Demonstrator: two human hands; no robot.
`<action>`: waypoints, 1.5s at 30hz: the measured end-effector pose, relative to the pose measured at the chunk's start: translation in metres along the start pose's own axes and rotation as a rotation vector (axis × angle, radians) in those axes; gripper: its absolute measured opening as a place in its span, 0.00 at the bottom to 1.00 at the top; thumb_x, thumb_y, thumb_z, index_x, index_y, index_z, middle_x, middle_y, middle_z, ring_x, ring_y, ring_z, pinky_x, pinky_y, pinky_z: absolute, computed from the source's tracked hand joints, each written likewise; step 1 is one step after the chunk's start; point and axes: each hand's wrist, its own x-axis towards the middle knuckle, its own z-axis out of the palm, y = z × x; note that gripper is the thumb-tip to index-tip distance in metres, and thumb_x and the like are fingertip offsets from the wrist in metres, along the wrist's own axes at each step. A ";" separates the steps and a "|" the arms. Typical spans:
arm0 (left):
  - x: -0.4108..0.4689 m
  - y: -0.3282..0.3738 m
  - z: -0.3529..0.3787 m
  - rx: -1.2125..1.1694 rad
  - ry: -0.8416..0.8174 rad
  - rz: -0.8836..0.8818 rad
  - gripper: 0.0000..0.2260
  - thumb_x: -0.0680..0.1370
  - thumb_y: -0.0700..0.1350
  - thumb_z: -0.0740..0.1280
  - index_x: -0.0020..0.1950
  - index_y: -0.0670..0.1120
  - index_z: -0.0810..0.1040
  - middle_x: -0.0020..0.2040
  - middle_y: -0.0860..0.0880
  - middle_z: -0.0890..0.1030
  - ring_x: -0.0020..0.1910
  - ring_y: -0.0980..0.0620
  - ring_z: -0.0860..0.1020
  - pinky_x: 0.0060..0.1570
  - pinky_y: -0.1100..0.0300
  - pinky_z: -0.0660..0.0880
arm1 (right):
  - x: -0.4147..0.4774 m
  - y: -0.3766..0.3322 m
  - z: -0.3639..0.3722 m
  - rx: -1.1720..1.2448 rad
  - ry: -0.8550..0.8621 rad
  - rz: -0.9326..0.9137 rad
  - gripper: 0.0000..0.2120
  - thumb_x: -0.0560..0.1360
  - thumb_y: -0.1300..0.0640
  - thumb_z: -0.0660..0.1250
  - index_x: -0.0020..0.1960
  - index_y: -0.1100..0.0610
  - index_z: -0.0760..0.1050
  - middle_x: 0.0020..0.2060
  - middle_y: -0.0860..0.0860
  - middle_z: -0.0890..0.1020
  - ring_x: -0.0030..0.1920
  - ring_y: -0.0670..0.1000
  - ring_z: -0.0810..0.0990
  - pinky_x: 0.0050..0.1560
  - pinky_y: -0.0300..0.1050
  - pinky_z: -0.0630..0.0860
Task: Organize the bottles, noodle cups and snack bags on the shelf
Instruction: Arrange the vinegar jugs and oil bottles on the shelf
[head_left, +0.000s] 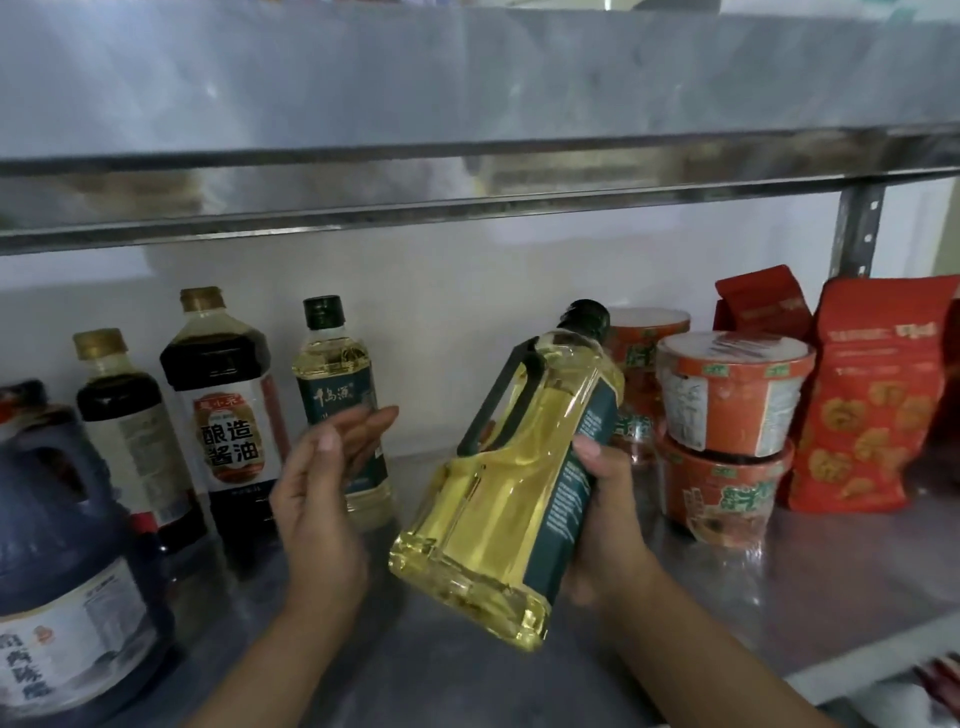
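- right hand (605, 514) is gripping a tilted clear yellow oil jug (509, 467); left hand (322, 499) is hovering wide, empty.
- left hand should be steadying the base while uprighting it.

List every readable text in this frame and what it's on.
"酿造酱油": label of the tall soy sauce bottle.
Small oil bottle: white brush characters, too blurred to read.
Dark jug, held oil bottle, noodle cups, snack bags: print blurred, unreadable.
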 end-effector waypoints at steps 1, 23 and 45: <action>0.000 0.000 0.000 0.014 -0.009 0.005 0.12 0.84 0.42 0.57 0.54 0.47 0.80 0.51 0.50 0.87 0.57 0.47 0.83 0.60 0.56 0.77 | 0.001 0.000 0.001 0.003 -0.011 0.000 0.31 0.51 0.42 0.83 0.49 0.56 0.86 0.49 0.59 0.85 0.49 0.58 0.85 0.51 0.55 0.82; 0.003 -0.026 -0.018 0.627 -0.023 0.198 0.12 0.82 0.43 0.62 0.54 0.44 0.86 0.53 0.53 0.85 0.55 0.60 0.81 0.54 0.67 0.76 | 0.128 0.035 0.024 -0.967 0.412 -0.358 0.37 0.66 0.67 0.79 0.68 0.57 0.62 0.55 0.51 0.77 0.51 0.46 0.78 0.44 0.26 0.72; -0.001 -0.022 -0.014 0.902 -0.123 0.210 0.15 0.80 0.45 0.60 0.55 0.45 0.86 0.55 0.52 0.85 0.52 0.56 0.81 0.50 0.61 0.78 | 0.131 0.059 -0.005 -1.109 0.493 -0.119 0.39 0.71 0.63 0.76 0.74 0.58 0.57 0.65 0.57 0.76 0.63 0.55 0.77 0.55 0.44 0.73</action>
